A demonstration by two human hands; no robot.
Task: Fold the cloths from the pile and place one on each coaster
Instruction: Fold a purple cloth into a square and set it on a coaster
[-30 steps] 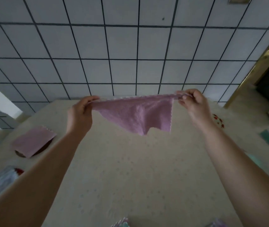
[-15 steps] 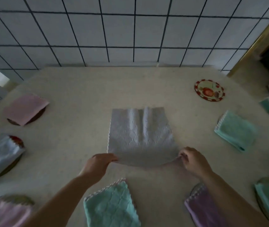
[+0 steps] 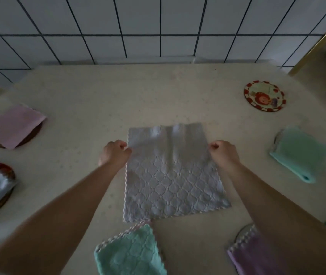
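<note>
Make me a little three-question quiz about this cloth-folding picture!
1. True or false: the red-rimmed coaster already has a cloth on it.
2. Both hands pinch which cloth? A) grey cloth B) pink cloth C) green cloth
3. Fill in: the left hand and right hand hold the cloth's two ____ edges.

Key: 1 false; 2 A; 3 side.

both bare forearms reach forward, roughly parallel. the left hand [image 3: 115,153] and right hand [image 3: 224,154] are level with each other, fingers curled, each pinching an edge of the cloth [image 3: 173,175] stretched between them.
</note>
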